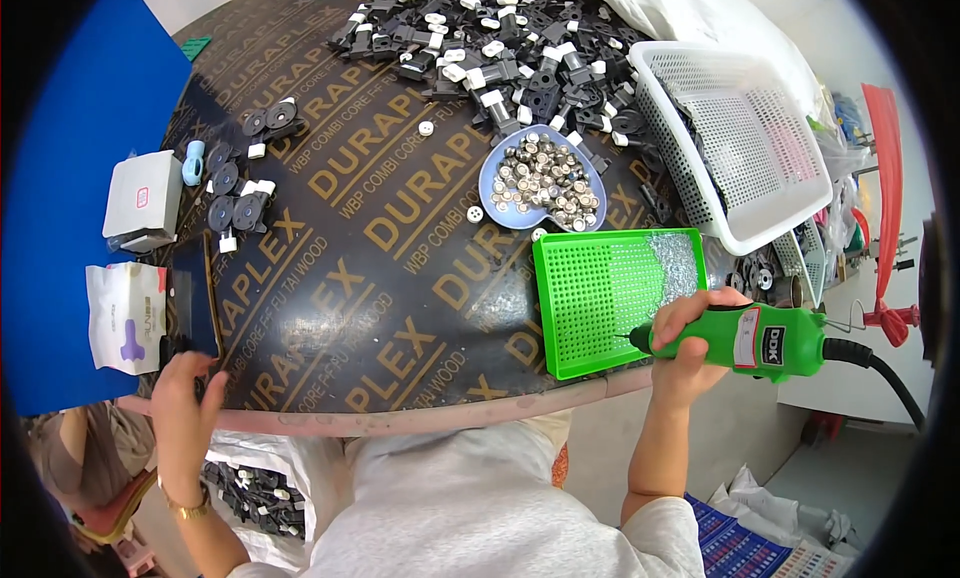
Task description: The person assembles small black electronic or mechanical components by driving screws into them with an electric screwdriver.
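My right hand (690,353) is wrapped round a green electric screwdriver (770,340) at the right, its bit pointing left over a green perforated tray (580,357). Small silver screws (676,260) lie heaped in the tray's far right part. At the table's left front edge is my left hand (186,403), fingers curled, with a small dark thing partly showing at the fingertips. A dark phone-like slab (193,293) lies just beyond that hand. Behind the tray, a blue heart-shaped dish (497,206) holds many small round metal pieces (545,178).
Black plastic pulley parts with white ends (540,78) are piled at the back. A white basket (745,240) stands right of them. At left are assembled wheel pieces (238,211), a white box (143,200) and a tissue pack (126,318). A black cord (895,378) trails from the screwdriver.
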The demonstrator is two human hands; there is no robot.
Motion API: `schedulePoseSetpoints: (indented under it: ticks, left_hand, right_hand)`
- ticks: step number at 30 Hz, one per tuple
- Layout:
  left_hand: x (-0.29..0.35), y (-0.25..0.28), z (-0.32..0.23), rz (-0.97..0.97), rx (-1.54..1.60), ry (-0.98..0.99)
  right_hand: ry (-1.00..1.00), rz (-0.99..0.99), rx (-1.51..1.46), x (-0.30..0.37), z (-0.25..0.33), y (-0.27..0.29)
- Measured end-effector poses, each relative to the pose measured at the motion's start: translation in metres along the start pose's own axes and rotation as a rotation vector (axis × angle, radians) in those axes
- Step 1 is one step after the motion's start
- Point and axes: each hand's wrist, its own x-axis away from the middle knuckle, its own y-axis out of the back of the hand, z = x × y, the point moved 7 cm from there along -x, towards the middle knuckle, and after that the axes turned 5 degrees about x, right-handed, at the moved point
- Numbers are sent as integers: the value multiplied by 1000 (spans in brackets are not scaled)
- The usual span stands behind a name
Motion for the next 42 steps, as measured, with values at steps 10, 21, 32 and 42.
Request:
schedulePoseSetpoints:
  ticks: [10,21,32,42]
  left_hand:
    - [-70,-28,-33,-233,-73,-251]
    - [-114,-42,-25,-405,-121,-325]
    - [-56,-116,-168,118,429,-725]
    - [-51,-121,-174,114,419,-724]
  right_hand:
    - [-14,-109,89,11,-6,10]
    - [118,-120,135,-1,35,3]
    - [60,101,-348,-21,32,-90]
    - [-16,275,-460,-4,15,-131]
